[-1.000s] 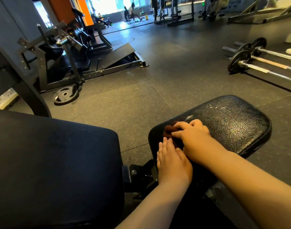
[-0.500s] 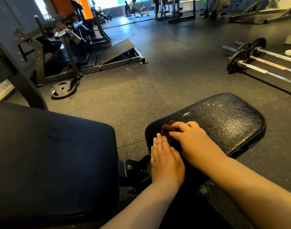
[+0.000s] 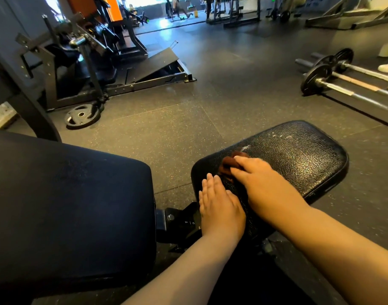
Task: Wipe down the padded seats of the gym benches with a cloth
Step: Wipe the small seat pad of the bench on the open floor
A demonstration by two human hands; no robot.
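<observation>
The person leans over the small black seat pad [image 3: 298, 159] of a gym bench, both forearms stretched out in front. The right hand [image 3: 265, 183] presses a dark brown cloth [image 3: 229, 165] onto the near-left part of the pad; its fingers [image 3: 243, 160] lie together over the cloth, bent slightly at the knuckles, and most of the cloth is hidden under them, so I cannot tell whether they pinch it or only press it down. The left hand [image 3: 219, 208] lies flat on the pad's near-left edge, just beside the right, fingers straight and together, holding nothing.

Against a second ago, very little has shifted: both hands sit on the same corner of the pad, with the cloth poking out ahead of the right fingertips as before. The view itself has drifted a little, but the cloth has hardly travelled. To me that means the wipe is being worked on one spot, and the far and right side of the pad, where pale smears [image 3: 283, 136] catch the light, looks not yet reached.

The larger dark backrest pad [image 3: 67, 205] stands at the left, apart from the seat across the bench's hinge bracket [image 3: 177, 219]. Barbells [image 3: 342, 84] lie on the rubber floor [image 3: 210, 95] beyond.
</observation>
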